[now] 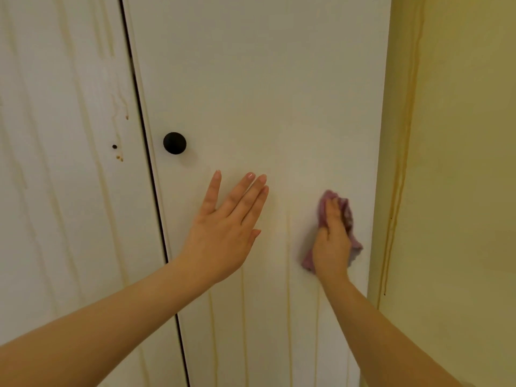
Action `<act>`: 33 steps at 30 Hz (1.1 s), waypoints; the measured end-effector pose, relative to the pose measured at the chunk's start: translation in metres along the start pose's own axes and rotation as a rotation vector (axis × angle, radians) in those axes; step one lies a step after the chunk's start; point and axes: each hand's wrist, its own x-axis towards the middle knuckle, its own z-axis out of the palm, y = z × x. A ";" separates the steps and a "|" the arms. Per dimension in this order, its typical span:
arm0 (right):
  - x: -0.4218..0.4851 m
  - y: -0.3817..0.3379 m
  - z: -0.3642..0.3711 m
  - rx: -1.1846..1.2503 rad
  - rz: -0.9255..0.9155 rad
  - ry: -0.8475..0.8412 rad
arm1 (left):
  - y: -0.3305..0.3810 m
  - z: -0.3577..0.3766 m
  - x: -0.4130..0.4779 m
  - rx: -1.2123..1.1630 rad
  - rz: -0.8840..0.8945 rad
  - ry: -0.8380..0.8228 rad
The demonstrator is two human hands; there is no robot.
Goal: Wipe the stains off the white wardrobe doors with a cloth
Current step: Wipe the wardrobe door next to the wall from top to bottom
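On the right door [265, 79]: right hand [332, 247] holds bunched pink cloth [349, 216]
Left hand [226, 233]: flat, fingers straight
Stains [289, 303]: yellowish vertical drips

The right door [265, 79] looks like painted board, smooth and white with a soft satin sheen, its lower half marked by thin yellowish drip streaks [289, 289]; the left door [55, 163] has the same smooth painted finish, streaked likewise and dotted with small crusted brown specks [120, 157]. The round knob [174, 143] is black and matt, though whether metal or plastic cannot be told; the cloth [347, 213] is a soft, fuzzy mauve fabric, crumpled and matt; the wall [460, 163] beside is matt yellowish paint.
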 end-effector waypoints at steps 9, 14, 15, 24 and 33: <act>-0.026 -0.020 0.017 -0.060 -0.291 -0.249 | -0.026 -0.006 -0.026 0.026 -0.107 -0.094; -0.041 -0.038 0.043 -0.114 -0.173 -0.171 | -0.037 -0.011 -0.049 0.040 -0.118 -0.153; -0.057 -0.037 0.046 -0.139 -0.341 -0.290 | -0.038 -0.011 -0.053 0.028 -0.125 -0.180; -0.018 -0.056 0.056 -0.181 -0.289 -0.138 | -0.047 -0.009 -0.070 0.013 -0.194 -0.268; -0.028 -0.090 0.062 -0.118 -0.436 -0.384 | -0.043 -0.012 -0.085 -0.034 -0.256 -0.273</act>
